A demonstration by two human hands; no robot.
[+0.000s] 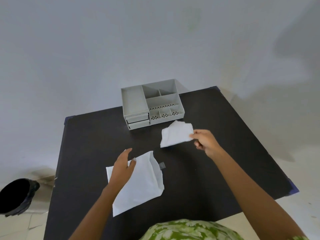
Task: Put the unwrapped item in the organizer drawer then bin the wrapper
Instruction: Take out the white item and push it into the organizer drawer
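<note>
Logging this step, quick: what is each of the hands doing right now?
Left hand: open, resting on the white wrapper.
Right hand: closed, pinching the white folded item.

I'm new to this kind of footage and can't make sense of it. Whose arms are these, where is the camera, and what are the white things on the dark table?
There is no machine: a person wears a camera on the head, looking down at their own bare arms. The right hand pinches a white folded item by its edge, held up near the grey organizer at the far side of the black table. The left hand rests open on a flat white wrapper lying on the table. A black bin stands on the floor at the left.
</note>
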